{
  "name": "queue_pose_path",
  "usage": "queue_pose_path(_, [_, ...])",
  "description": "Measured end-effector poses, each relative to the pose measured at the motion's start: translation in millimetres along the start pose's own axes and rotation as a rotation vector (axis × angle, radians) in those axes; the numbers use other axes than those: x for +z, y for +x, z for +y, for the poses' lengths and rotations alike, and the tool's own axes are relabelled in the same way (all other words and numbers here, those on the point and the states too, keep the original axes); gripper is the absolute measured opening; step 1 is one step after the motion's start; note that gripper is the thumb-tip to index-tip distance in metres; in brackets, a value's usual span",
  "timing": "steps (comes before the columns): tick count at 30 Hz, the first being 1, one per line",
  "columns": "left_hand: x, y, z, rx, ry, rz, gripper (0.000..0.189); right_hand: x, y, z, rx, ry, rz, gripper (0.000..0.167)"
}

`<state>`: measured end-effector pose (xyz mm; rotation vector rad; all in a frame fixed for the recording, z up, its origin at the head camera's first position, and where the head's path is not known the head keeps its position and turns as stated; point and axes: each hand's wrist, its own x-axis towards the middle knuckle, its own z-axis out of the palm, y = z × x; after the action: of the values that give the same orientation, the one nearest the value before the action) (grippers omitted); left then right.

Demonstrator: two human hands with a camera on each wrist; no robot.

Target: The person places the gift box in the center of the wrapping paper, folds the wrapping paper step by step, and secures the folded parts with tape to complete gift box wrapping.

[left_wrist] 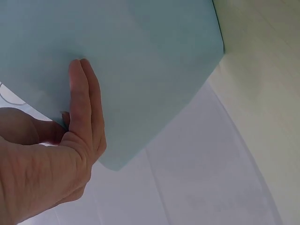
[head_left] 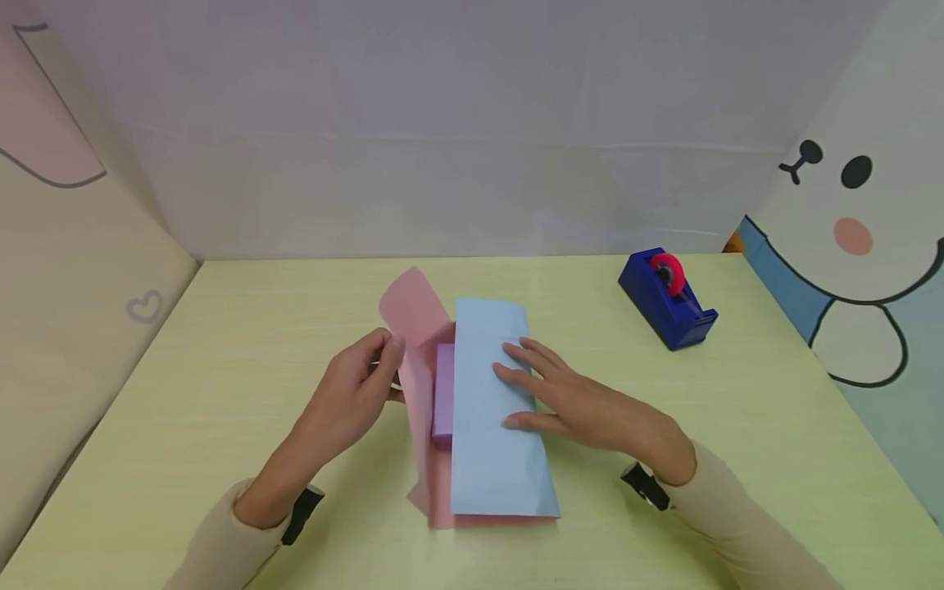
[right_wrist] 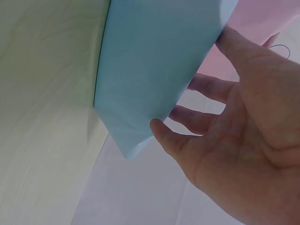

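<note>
A sheet of paper (head_left: pixel 490 475), light blue outside and pink inside, lies partly folded round a purple box (head_left: pixel 444 393). Its right side is folded over, covering most of the box. The left flap (head_left: pixel 415 307) stands raised, pink face showing. My left hand (head_left: pixel 357 389) pinches that flap's edge between thumb and fingers; in the left wrist view, two straight fingers lie along the blue face (left_wrist: pixel 154 84). Spread over the folded right side, my right hand (head_left: pixel 583 401) rests with extended fingers. The right wrist view shows its fingertips at the edge of the blue paper (right_wrist: pixel 145 61).
A blue tape dispenser (head_left: pixel 667 307) with a red-cored roll stands at the back right of the pale yellow table (head_left: pixel 280 311). Behind the table rises a plain whitish wall (head_left: pixel 472 188). Panels with cartoon drawings flank both sides.
</note>
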<state>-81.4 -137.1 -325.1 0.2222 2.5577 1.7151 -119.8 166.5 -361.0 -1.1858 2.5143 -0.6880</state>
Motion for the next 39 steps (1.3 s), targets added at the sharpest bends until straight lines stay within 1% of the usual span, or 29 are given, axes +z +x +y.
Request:
queue_pose_path(4, [3.9,2.3,1.9,0.012,-0.025,-0.012,0.032,-0.9,0.6,0.0,0.01,0.005,-0.01,0.071])
queue_pose_path(6, [7.1,3.3,2.5,0.026,-0.022,-0.014,0.032,-1.3,0.9,0.0,0.018,0.006,-0.015,0.072])
queue_pose_path(10, [15.0,4.9,3.4,0.058,0.025,-0.005,0.034,-1.7,1.1,-0.1,0.025,0.005,-0.016,0.072])
queue_pose_path(13, [21.1,5.6,3.9,0.058,0.067,-0.001,0.035,-1.4,0.9,-0.3,0.023,0.01,-0.015,0.072])
queue_pose_path(15, [24.5,5.9,4.1,0.055,0.076,-0.009,0.033,-1.3,0.7,-0.3,0.021,0.013,-0.015,0.072])
queue_pose_path(17, [27.4,6.5,4.2,0.054,0.073,-0.021,0.031,-1.2,0.5,0.0,0.023,0.01,-0.017,0.072])
queue_pose_path(21, [32.2,8.6,3.6,0.063,0.035,-0.046,0.031,-1.5,0.2,0.7,0.027,0.001,-0.019,0.072])
queue_pose_path(24, [36.1,10.0,3.2,0.061,0.033,-0.06,0.029,-1.4,0.3,1.3,0.03,-0.001,-0.022,0.072])
queue_pose_path(28, [40.9,10.9,3.0,0.075,0.094,-0.069,0.026,-0.9,0.6,1.7,0.037,0.0,-0.028,0.073])
queue_pose_path(31, [43.5,11.8,2.4,0.099,0.122,-0.082,0.028,-0.5,0.7,1.7,0.038,0.0,-0.027,0.074])
queue_pose_path(35, [46.6,12.8,1.4,0.114,0.119,-0.107,0.026,-0.4,1.0,1.9,0.031,-0.003,-0.02,0.073])
queue_pose_path(39, [47.1,12.3,1.6,0.114,0.149,-0.087,0.025,-0.6,1.3,1.6,0.02,-0.004,-0.017,0.072])
